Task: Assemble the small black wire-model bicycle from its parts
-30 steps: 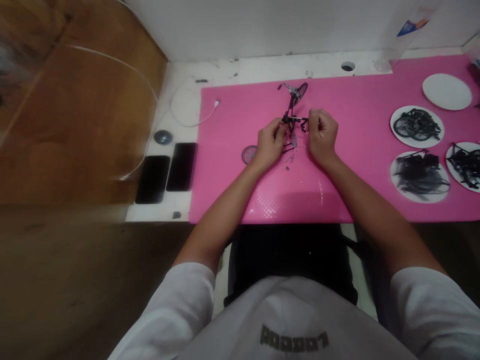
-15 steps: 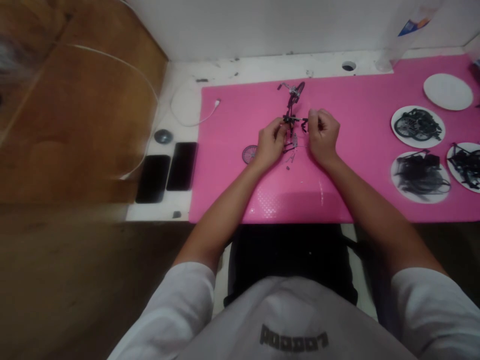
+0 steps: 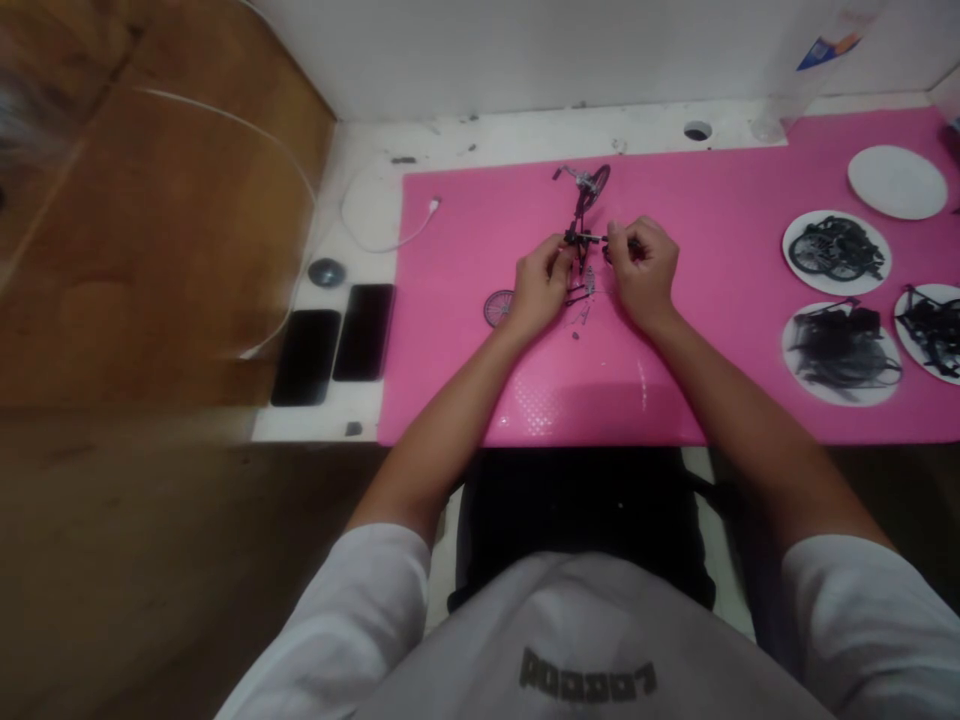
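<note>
On the pink mat, my left hand pinches the dark frame of a miniature bicycle, whose handlebar and one wheel point away from me. My right hand is closed just right of the frame, thumb and forefinger together on a small black part. A thin silvery rod spans the gap between that part and the frame; whether it is joined to either cannot be made out. A loose spoked wheel lies by my left wrist. Tiny grey and black pieces lie between my forearms.
Right on the mat stand white plates: one bare, one with small wheels, others with black parts. Left are two dark phones, a round dark object and a white cable.
The fingers of my right hand have shifted left, closer to the frame, and now cover more of the black part. My left hand and the bicycle have barely moved.
</note>
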`<state>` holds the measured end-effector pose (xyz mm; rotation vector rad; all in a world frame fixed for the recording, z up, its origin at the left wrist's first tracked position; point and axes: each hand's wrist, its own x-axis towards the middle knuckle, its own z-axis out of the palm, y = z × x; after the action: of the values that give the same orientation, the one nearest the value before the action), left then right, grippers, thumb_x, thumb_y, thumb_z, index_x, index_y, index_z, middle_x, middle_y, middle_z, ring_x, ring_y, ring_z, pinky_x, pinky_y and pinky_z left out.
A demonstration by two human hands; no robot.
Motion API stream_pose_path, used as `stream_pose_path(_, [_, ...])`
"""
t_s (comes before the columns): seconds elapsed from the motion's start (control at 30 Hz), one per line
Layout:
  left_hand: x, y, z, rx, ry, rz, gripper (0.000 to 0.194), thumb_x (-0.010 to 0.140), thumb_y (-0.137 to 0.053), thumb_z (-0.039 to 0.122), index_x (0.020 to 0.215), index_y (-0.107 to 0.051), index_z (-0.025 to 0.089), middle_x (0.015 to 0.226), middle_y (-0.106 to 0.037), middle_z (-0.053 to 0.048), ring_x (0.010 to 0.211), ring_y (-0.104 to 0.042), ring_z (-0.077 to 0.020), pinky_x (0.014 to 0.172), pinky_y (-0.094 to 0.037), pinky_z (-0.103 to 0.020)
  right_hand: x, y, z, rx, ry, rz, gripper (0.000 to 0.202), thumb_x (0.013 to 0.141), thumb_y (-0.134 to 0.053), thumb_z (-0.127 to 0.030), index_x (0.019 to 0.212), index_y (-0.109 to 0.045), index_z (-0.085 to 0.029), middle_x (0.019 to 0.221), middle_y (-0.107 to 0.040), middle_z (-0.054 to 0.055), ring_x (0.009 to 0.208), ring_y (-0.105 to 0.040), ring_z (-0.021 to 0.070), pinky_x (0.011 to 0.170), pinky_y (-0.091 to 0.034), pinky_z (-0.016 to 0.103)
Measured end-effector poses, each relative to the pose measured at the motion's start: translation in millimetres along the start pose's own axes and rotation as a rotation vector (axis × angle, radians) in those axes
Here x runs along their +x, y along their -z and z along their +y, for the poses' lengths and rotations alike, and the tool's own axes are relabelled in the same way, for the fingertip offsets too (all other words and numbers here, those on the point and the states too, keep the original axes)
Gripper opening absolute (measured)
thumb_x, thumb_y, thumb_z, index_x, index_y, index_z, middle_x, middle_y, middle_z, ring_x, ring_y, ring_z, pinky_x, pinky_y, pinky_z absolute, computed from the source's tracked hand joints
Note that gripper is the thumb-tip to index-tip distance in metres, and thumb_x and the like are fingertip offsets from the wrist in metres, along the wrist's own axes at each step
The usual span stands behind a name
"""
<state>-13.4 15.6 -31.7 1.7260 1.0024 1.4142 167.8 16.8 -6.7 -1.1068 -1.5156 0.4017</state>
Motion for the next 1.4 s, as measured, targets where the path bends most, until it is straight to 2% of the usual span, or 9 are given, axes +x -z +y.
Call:
stream_pose_path(0.23, [0.6, 0.3, -1.9, 0.010, -0.003, 0.011, 0.059, 0.106, -0.049, 0.077, 0.104, -0.074, 0.023, 0.072, -0.055, 0.000, 0.067, -0.058, -0.0171, 0.070, -0.047, -0.031, 0.4, 0.7, -6.9, -0.012, 0.007, 0.000, 0.058, 0.109, -0.057, -0.071, 0.074, -0.058, -0.025, 0.074, -0.050, 0.000, 0.079, -0.060, 0.0189, 0.085, -0.059, 0.040])
stream_pose_path(0.43, [1.4, 0.7, -4.9, 0.020, -0.008, 0.003, 0.057, 0.107, -0.049, 0.075, 0.105, -0.075, 0.023, 0.075, -0.061, -0.002, 0.072, -0.063, -0.0188, 0.071, -0.051, -0.032, 0.2, 0.9, -8.2, 0.011, 0.003, 0.000, 0.058, 0.107, -0.059, -0.074, 0.076, -0.061, -0.025, 0.075, -0.052, 0.000, 0.081, -0.062, 0.0194, 0.090, -0.061, 0.043])
stream_pose_path(0.7, [1.9, 1.1, -5.2, 0.017, -0.016, 0.003, 0.057, 0.107, -0.049, 0.075, 0.104, -0.073, 0.023, 0.075, -0.058, -0.001, 0.072, -0.060, -0.0182, 0.071, -0.050, -0.032, 0.4, 0.6, -7.8, 0.023, 0.001, -0.018, 0.057, 0.106, -0.059, -0.076, 0.081, -0.061, -0.025, 0.080, -0.055, 0.001, 0.091, -0.066, 0.0224, 0.094, -0.062, 0.045])
stream_pose_path(0.9, [1.5, 0.4, -2.2, 0.010, -0.002, 0.008, 0.060, 0.105, -0.050, 0.079, 0.102, -0.072, 0.023, 0.072, -0.056, 0.000, 0.068, -0.058, -0.0169, 0.070, -0.049, -0.031, 0.8, 1.3, -11.5, -0.003, 0.010, -0.017, 0.058, 0.105, -0.058, -0.078, 0.081, -0.061, -0.025, 0.079, -0.056, 0.001, 0.086, -0.065, 0.0214, 0.093, -0.062, 0.044])
stream_pose_path(1.1, [2.4, 0.2, 2.7, 0.012, 0.020, 0.024, 0.064, 0.103, -0.049, 0.083, 0.099, -0.073, 0.023, 0.072, -0.058, -0.001, 0.065, -0.057, -0.0171, 0.066, -0.049, -0.031, 0.4, 1.8, -15.3, -0.021, -0.014, -0.021, 0.054, 0.105, -0.061, -0.076, 0.083, -0.063, -0.026, 0.083, -0.060, 0.003, 0.090, -0.067, 0.0232, 0.094, -0.063, 0.046])
stream_pose_path(1.4, [3.5, 0.8, 5.6, -0.017, 0.043, 0.017, 0.067, 0.101, -0.047, 0.084, 0.102, -0.073, 0.023, 0.069, -0.055, 0.000, 0.066, -0.059, -0.0174, 0.066, -0.050, -0.032, -0.8, -0.4, -10.1, -0.013, -0.022, -0.043, 0.051, 0.103, -0.064, -0.077, 0.100, -0.070, -0.026, 0.098, -0.066, 0.006, 0.096, -0.068, 0.0246, 0.090, -0.063, 0.046])
